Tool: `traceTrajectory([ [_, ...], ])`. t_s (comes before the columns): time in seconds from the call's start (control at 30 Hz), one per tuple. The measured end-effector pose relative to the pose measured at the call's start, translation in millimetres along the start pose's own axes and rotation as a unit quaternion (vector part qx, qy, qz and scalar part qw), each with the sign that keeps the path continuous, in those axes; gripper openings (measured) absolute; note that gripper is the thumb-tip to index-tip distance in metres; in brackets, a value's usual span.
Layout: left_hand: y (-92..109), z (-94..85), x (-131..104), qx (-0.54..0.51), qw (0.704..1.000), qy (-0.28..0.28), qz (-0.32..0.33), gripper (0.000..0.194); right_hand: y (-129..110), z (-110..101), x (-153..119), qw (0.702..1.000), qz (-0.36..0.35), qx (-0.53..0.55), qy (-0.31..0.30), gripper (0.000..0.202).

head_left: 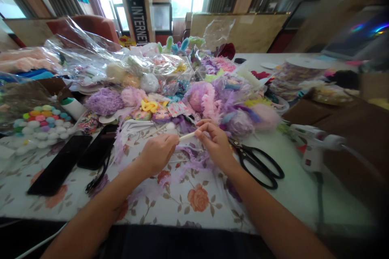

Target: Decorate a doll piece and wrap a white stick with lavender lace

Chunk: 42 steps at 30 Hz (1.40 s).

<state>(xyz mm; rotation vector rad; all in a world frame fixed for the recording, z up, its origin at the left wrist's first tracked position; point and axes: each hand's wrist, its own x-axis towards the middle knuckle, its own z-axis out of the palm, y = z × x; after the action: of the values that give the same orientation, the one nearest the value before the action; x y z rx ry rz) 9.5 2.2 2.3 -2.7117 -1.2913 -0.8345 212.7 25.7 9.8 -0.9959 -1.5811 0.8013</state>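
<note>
A thin cream-coloured stick (187, 136) spans the gap between my two hands above the flowered cloth. My left hand (159, 147) is closed round its left end. At the other end, my right hand (214, 141) pinches it between thumb and fingers. Lilac fluffy trim (194, 160) lies on the cloth just below my hands. Close behind my left hand is a small white ball (171, 126) beside another pale stick. Black-handled scissors (258, 164) rest to the right of my right hand, their blades partly hidden.
Yarn balls (105, 101), pompoms (42, 123) and plastic-wrapped craft pieces are heaped across the back. Two dark phone-like slabs (60, 164) lie at left. A white glue gun (314, 145) with a cord stands at right, near brown paper (358, 129).
</note>
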Motion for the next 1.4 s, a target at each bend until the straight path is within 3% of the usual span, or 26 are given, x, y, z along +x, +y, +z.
traceTrajectory([
  [0.27, -6, -0.4, -2, -0.005, 1.0, 0.011, 0.012, 0.019, 7, 0, 1, 0.997, 0.002, -0.03, 0.071, 0.019],
  [0.57, -9, 1.2, -4, 0.036, 0.998, 0.055, 0.024, 0.022, 9, 3, -1, 0.996, 0.012, -0.044, 0.071, 0.02],
  [0.7, -5, -3.9, -2, -0.03, 0.999, 0.031, -0.014, 0.026, 8, 7, -4, 0.994, -0.031, -0.066, 0.086, 0.015],
  [0.73, -3, -5.2, -1, -0.069, 0.997, 0.026, -0.035, 0.028, 7, 8, -5, 0.993, -0.042, -0.06, 0.092, 0.022],
  [0.83, 3, -5.9, 2, -0.218, 0.969, 0.017, -0.117, 0.03, 2, 14, -9, 0.996, -0.003, 0.044, 0.072, 0.049],
  [0.93, 8, -0.2, 2, -0.376, 0.907, -0.001, -0.19, 0.024, -4, 20, -13, 0.978, 0.106, 0.179, -0.028, 0.037],
  [1.03, 10, 6.3, 1, -0.485, 0.845, -0.019, -0.224, 0.024, -7, 22, -16, 0.955, 0.164, 0.232, -0.091, 0.025],
  [1.2, 10, 5.5, 4, -0.548, 0.791, 0.001, -0.272, 0.025, -5, 21, -14, 0.952, 0.174, 0.249, -0.039, 0.019],
  [1.4, 9, 0.8, 7, -0.532, 0.782, 0.025, -0.325, 0.023, -1, 21, -14, 0.934, 0.206, 0.291, -0.036, 0.017],
])
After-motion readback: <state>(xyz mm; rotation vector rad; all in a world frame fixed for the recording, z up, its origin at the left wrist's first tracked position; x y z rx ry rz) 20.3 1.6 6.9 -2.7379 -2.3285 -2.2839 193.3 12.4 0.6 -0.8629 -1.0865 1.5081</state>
